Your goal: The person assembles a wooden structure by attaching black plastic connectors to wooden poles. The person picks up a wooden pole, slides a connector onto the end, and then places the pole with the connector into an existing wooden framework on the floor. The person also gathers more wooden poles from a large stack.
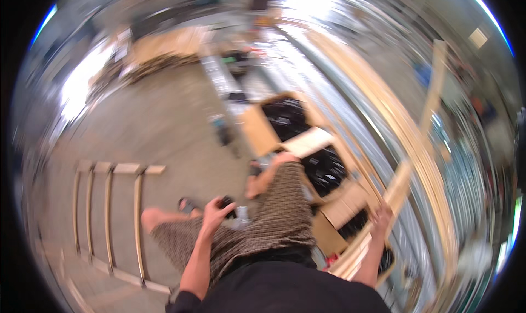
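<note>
My left hand [215, 214] is closed round a small black object [226, 202], too blurred to name, above my left thigh. My right hand [382, 216], out to the right, is closed on pale wooden strips [399, 186]. They slant from beside my right hip up over the long stock on the right; how many are in the grip I cannot tell. Just left of that hand, open cardboard boxes [257, 131] with black plastic-looking contents [324, 170] stand in a row.
A ladder-like wooden frame [139, 225] lies on the concrete floor [170, 116] at left. Long wooden boards [378, 88] and grey metal lengths [329, 75] run along the right. A blue and black tool-like object [222, 131] rests ahead. Flat brown sheets [167, 44] are stacked farther off.
</note>
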Demonstrator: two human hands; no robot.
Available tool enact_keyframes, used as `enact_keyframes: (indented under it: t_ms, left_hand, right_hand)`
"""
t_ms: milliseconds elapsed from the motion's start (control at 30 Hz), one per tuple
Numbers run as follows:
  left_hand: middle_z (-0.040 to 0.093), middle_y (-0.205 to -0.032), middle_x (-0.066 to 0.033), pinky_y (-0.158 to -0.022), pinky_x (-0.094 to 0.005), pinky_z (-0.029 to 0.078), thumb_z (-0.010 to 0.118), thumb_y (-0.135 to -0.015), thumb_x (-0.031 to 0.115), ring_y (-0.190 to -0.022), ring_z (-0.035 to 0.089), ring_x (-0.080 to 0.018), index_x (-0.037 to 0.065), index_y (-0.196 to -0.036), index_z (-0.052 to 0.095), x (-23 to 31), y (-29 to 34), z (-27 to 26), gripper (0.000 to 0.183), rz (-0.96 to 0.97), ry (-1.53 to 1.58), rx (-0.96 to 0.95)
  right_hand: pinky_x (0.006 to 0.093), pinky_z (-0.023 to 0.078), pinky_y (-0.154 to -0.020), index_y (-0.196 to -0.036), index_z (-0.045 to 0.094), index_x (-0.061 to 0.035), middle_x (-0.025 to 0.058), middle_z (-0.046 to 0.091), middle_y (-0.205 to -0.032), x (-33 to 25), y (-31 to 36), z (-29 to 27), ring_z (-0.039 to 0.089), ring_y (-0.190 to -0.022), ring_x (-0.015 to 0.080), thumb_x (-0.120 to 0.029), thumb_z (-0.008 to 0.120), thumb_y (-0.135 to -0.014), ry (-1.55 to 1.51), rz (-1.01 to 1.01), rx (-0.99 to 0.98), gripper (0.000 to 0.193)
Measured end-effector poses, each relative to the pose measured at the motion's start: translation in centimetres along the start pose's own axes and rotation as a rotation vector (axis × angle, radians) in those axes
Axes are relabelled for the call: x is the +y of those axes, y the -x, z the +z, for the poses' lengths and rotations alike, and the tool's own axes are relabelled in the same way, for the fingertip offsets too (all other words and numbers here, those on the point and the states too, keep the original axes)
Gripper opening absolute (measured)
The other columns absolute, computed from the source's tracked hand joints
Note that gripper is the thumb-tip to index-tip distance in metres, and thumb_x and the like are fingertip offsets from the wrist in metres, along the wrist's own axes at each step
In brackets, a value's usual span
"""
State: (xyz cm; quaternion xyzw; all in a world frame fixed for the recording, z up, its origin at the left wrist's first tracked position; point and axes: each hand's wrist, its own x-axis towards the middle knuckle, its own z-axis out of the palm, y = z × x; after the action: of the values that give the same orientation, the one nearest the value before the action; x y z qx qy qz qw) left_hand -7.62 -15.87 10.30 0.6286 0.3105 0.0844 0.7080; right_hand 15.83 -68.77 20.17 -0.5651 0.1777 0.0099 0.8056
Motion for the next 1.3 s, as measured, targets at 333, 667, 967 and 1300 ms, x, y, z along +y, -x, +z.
enact_keyframes:
  t_ms: [333, 667, 967, 1300]
  left_hand:
    - [0.070, -0.104, -0.0104, -0.080, -0.0264, 0.051, 0.077, -0.085, 0.017, -0.089, 0.065, -0.0136, -0.001, -0.123, 0.057, 10.4, 5.5, -8.0, 0.046, 0.172, 0.155, 0.299]
    - [0.068, -0.114, -0.0075, -0.091, -0.0322, 0.055, 0.070, -0.090, 0.007, -0.103, 0.066, -0.0177, -0.001, -0.122, 0.061, 10.5, 11.7, -10.2, 0.035, 0.141, 0.629, 0.449]
    - [0.068, -0.106, -0.0103, -0.084, -0.0377, 0.059, 0.073, -0.089, 0.014, -0.096, 0.069, -0.0230, 0.001, -0.118, 0.061, 10.3, 14.2, -11.5, 0.033, 0.127, 0.734, 0.440]
    - [0.068, -0.107, -0.0178, -0.088, -0.0447, 0.058, 0.070, -0.089, 0.008, -0.098, 0.070, -0.0301, -0.003, -0.124, 0.058, 12.6, 21.5, -14.4, 0.039, 0.206, 0.710, 0.476]
  right_hand:
    - [0.0237, 0.039, -0.041, -0.090, 0.055, -0.0075, -0.0001, 0.050, -0.062, -3.1, 2.3, 30.4, 0.048, -0.047, 0.0086, -0.023, 0.064, -0.096, 0.544, -0.278, -0.646, 0.019]
    - [0.0222, 0.040, -0.044, -0.089, 0.064, 0.0001, -0.0010, 0.057, -0.062, 5.3, 9.6, 34.6, 0.051, -0.049, 0.0045, -0.015, 0.074, -0.086, 0.912, -0.147, -1.225, 0.019]
    - [0.0349, 0.041, -0.053, -0.079, 0.063, 0.0024, 0.0102, 0.054, -0.057, 12.6, 8.0, 37.3, 0.048, -0.052, 0.0187, -0.028, 0.081, -0.079, 1.220, -0.611, -1.437, 0.035]
    - [0.0408, 0.044, -0.075, -0.079, 0.069, -0.0037, 0.0051, 0.059, -0.072, 10.5, 6.1, 35.8, 0.056, -0.079, 0.0262, -0.027, 0.088, -0.061, 1.219, -1.028, -1.565, 0.035]
